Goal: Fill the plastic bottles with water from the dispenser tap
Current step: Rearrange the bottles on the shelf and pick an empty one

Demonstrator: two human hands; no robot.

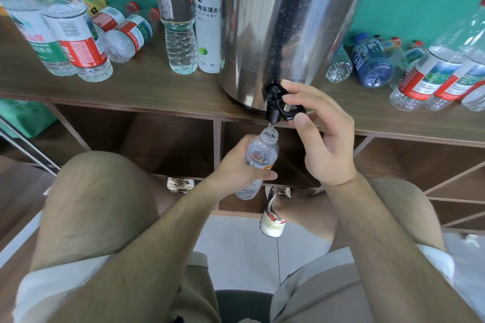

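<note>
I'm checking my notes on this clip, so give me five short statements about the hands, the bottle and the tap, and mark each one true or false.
1. The left hand grips the small bottle under the tap. True.
2. That bottle has its cap on. False: its mouth is open and a thin stream of water runs into it.
3. The right hand has fingers on the black lever. True.
4. The dispenser is blue plastic. False: it is shiny steel.
5. Every bottle on the shelf stands upright. False: several lie on their sides, such as the blue bottle.
</note>
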